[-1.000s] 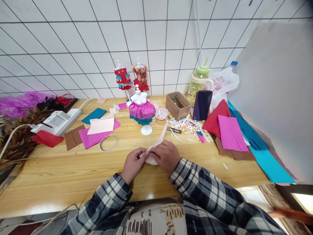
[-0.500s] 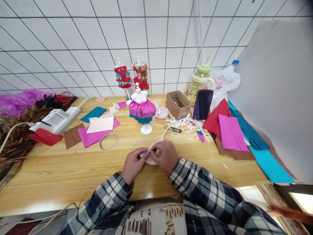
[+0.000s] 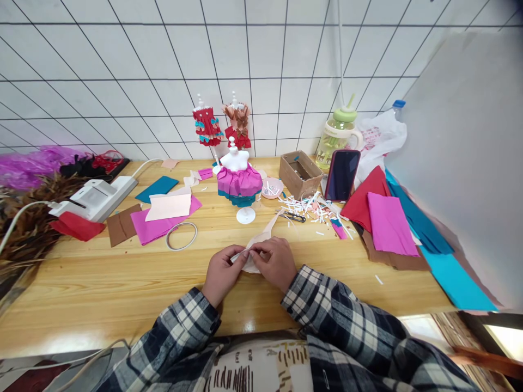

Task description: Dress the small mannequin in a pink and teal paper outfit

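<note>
Between my two hands is a pale pink strip of crepe paper (image 3: 261,236), its far end trailing on the table toward the small scissors (image 3: 293,216). My left hand (image 3: 224,272) pinches the paper between thumb and forefinger. Close against it, my right hand (image 3: 274,263) is closed on the same strip, fingertips nearly touching the left ones. Beyond the hands stands a small white mannequin (image 3: 236,160) on a round base, dressed in a magenta and teal paper skirt (image 3: 240,185). Two more dressed mannequins stand behind it, one in a red paper dress (image 3: 207,126).
Left lie folded paper sheets (image 3: 170,207), a ring of tape (image 3: 181,236) and a white power strip (image 3: 95,200). Right are a cardboard box (image 3: 300,175), a pink dish (image 3: 272,188), paper scraps (image 3: 307,206), a phone (image 3: 342,175), a green-lidded bottle (image 3: 337,136) and coloured sheets (image 3: 392,223).
The view has shifted slightly. My fingers have made only a small movement on the pale pink strip, and both hands still pinch it.
</note>
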Motion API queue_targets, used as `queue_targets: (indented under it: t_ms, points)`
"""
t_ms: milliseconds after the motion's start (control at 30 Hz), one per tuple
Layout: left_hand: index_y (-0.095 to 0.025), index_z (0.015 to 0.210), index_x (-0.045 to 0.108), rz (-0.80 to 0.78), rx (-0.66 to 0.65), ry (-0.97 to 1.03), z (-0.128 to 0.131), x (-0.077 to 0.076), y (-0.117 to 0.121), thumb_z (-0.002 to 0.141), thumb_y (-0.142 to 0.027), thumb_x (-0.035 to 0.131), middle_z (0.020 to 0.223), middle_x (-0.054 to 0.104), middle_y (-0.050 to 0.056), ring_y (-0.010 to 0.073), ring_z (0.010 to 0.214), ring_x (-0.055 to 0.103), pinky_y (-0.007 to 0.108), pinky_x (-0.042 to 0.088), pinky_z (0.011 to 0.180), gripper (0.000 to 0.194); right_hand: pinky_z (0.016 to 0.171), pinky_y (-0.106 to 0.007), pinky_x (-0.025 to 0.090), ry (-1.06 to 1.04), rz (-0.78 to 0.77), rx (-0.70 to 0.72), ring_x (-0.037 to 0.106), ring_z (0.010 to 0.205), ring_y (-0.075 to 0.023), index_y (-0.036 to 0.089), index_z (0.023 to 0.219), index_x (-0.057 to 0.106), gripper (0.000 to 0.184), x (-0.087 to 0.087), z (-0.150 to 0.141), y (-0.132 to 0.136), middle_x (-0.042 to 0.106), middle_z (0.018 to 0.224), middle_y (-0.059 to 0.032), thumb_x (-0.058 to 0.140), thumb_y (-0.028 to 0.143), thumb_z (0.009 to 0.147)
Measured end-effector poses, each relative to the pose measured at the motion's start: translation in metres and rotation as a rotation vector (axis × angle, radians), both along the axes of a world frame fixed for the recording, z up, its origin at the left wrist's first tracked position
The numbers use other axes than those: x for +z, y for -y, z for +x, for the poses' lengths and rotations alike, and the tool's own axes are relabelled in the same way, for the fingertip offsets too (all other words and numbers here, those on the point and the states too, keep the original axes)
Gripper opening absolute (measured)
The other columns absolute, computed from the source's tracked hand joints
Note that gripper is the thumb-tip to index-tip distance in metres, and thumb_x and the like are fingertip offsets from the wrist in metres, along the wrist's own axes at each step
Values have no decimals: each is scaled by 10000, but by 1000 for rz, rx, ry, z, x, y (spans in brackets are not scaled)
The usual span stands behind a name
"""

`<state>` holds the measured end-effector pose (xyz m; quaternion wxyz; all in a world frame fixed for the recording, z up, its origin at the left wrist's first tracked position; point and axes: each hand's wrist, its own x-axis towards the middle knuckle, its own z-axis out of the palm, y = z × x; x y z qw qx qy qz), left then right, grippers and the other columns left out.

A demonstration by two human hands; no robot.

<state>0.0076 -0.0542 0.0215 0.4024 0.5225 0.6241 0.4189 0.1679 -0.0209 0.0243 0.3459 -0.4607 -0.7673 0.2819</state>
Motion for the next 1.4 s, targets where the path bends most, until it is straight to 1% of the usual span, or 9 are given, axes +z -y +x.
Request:
queue_targets:
  t_ms: [167,267,367,667,833,933,1133,1300,1400]
  points:
    - [-166,756,703,4,36,0,-2,0,-1,751,-381,642,723,706,20,166,668,615,252,485,634,224,829,-347,320,36,74,73,608,816,-171,282,925,742,126,-3,1,3,740,803,15,626,275,876]
    - [-165,755,707,-9,50,-1,-2,0,-1,737,-359,631,713,711,15,163,655,620,251,492,631,209,850,-356,303,58,143,67,602,828,-172,285,945,738,140,-6,2,4,746,824,10,608,309,899]
    - [-164,762,721,-18,56,-15,-2,1,-2,725,-347,620,718,727,19,170,656,634,258,504,640,212,857,-357,297,79,167,65,604,825,-168,284,941,734,145,-7,2,3,749,830,12,598,323,908]
    - [-166,817,752,-14,14,-19,-2,-1,-2,745,-366,631,785,762,41,186,706,674,269,526,679,245,865,-354,276,124,123,51,623,827,-165,274,915,733,151,-5,3,0,755,851,4,602,350,900]
    - [-163,753,734,13,-16,-54,-1,0,-1,767,-387,634,740,749,40,175,681,665,257,521,665,245,885,-371,253,151,103,42,622,823,-169,275,889,733,143,-4,4,-1,749,825,1,601,329,888]
    - [-164,756,730,16,-16,-65,0,-1,-1,764,-381,639,736,746,38,176,687,665,255,518,663,235,881,-368,253,131,72,33,625,805,-161,263,851,720,113,-2,2,0,743,815,14,615,302,859]
    - [-166,771,726,20,-26,-68,2,-1,0,763,-353,626,757,750,36,180,697,669,258,521,668,212,811,-338,274,81,-10,2,615,733,-143,236,733,680,67,3,-1,1,712,713,44,652,260,789]
    - [-170,819,740,15,-52,-45,1,0,0,786,-397,636,804,757,44,190,749,674,265,521,701,251,789,-326,287,29,-85,-28,587,641,-114,238,716,671,49,1,-3,-1,676,651,70,665,237,765]
    - [-171,823,742,8,-64,-19,-1,0,0,789,-422,640,805,756,44,188,751,670,262,518,701,272,800,-324,299,3,-103,-35,592,636,-114,248,741,696,42,-1,-3,-2,677,650,69,666,236,768]
